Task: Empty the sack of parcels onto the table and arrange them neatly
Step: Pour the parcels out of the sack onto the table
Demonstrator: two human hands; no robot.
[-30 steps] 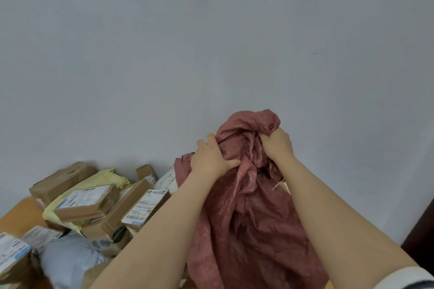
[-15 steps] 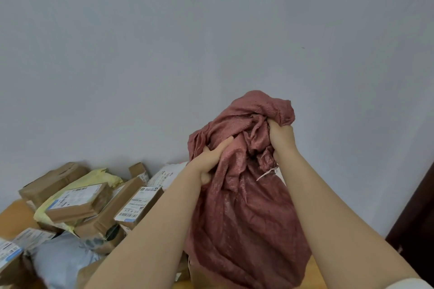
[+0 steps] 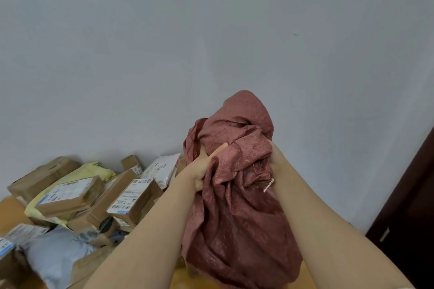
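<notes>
A dusty-red woven sack [image 3: 234,218] hangs bunched up in front of me, lifted above the table. My left hand [image 3: 204,166] grips a fold on its left side, thumb and fingers dug into the fabric. My right hand [image 3: 273,157] grips the bunched top on the right, mostly hidden by cloth. A heap of parcels lies at the left: brown cardboard boxes with white labels [image 3: 133,199], a yellow mailer [image 3: 94,170], a white bag [image 3: 162,169] and a grey poly bag [image 3: 56,258]. What is inside the sack is hidden.
The wooden table [image 3: 10,209] shows at the far left and under the sack. A plain grey wall [image 3: 211,42] stands right behind the heap. A dark door with a handle [image 3: 408,218] is at the right edge.
Both hands have raised the sack higher and regripped it, the left one sliding lower on the fabric. The view has tilted up. The parcels lie as before.
</notes>
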